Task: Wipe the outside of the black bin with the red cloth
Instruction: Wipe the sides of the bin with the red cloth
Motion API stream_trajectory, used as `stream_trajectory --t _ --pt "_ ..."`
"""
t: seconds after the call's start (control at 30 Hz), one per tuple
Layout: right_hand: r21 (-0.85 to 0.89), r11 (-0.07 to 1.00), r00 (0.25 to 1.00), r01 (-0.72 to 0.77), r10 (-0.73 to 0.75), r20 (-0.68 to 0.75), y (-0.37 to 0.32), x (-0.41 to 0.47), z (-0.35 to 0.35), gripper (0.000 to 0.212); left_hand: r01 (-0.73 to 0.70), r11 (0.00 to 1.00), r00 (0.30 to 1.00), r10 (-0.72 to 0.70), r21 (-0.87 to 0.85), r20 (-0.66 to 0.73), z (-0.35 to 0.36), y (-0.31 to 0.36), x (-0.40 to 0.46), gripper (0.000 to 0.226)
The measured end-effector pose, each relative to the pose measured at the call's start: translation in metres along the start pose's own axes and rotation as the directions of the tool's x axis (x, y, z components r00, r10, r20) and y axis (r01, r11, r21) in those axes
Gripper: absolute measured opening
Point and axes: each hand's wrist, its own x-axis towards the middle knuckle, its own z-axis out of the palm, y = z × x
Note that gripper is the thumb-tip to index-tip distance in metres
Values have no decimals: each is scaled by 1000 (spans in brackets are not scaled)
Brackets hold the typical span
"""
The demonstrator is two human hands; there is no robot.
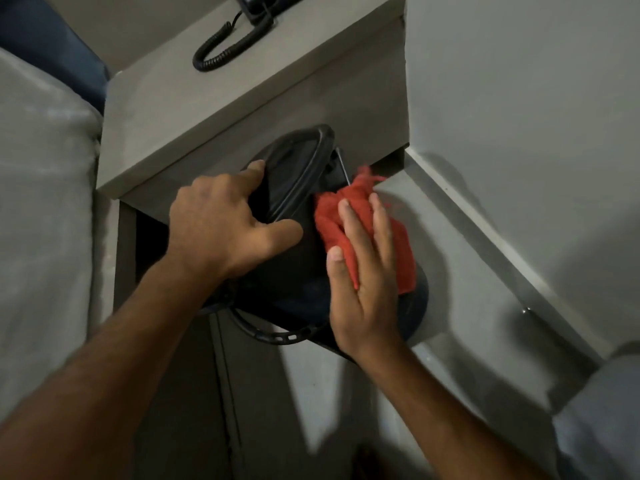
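Note:
The black bin (294, 271) stands on the floor in front of a grey bedside table, tilted, with its lid raised at the back. My left hand (221, 223) grips the bin's upper rim, fingers over the edge and thumb on the front wall. My right hand (363, 271) lies flat on the red cloth (401, 251) and presses it against the bin's right side. The cloth is bunched, with a loose end sticking up near the lid hinge.
The grey bedside table (194, 109) juts out above the bin and carries a black telephone with a coiled cord (225, 46). A bed with light bedding (41, 202) lies to the left. A white wall with a skirting board (485, 237) runs along the right.

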Motion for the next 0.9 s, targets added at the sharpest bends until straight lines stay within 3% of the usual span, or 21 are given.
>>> stream_trajectory --t 0.13,0.27,0.47,0.57,0.67,0.7,0.77,0.83,0.9 --pt "-162 975 987 152 -141 75 47 -52 2 67 75 997 997 -76 -27 -30 2 -1 -5 97" --pt "-426 890 984 161 -111 140 111 -129 -7 70 89 996 996 -89 -16 7 -2 1 -4 90" --pt "-336 941 998 -49 58 15 88 -108 -4 63 34 999 999 -34 6 14 -6 1 -2 74" --pt "-239 970 998 55 -44 50 55 -64 11 60 27 1000 999 -27 8 20 -5 3 -2 79" --pt "-283 946 984 157 -125 128 66 -59 2 63 35 999 999 -34 -2 36 -6 5 -1 85" --pt "-297 949 991 105 -75 111 77 -66 -7 67 34 999 999 -34 -6 33 -7 4 -2 86" --pt "-259 955 989 -142 148 5 97 -76 -22 75 27 1000 999 -27 2 30 -6 4 -4 87" --pt "-109 923 929 -370 366 -54 103 -70 -29 75 28 999 999 -29 25 30 -4 5 -3 93" --pt "0 907 906 -421 421 -30 99 -50 -28 75 29 999 999 -31 45 43 -4 4 -3 98"
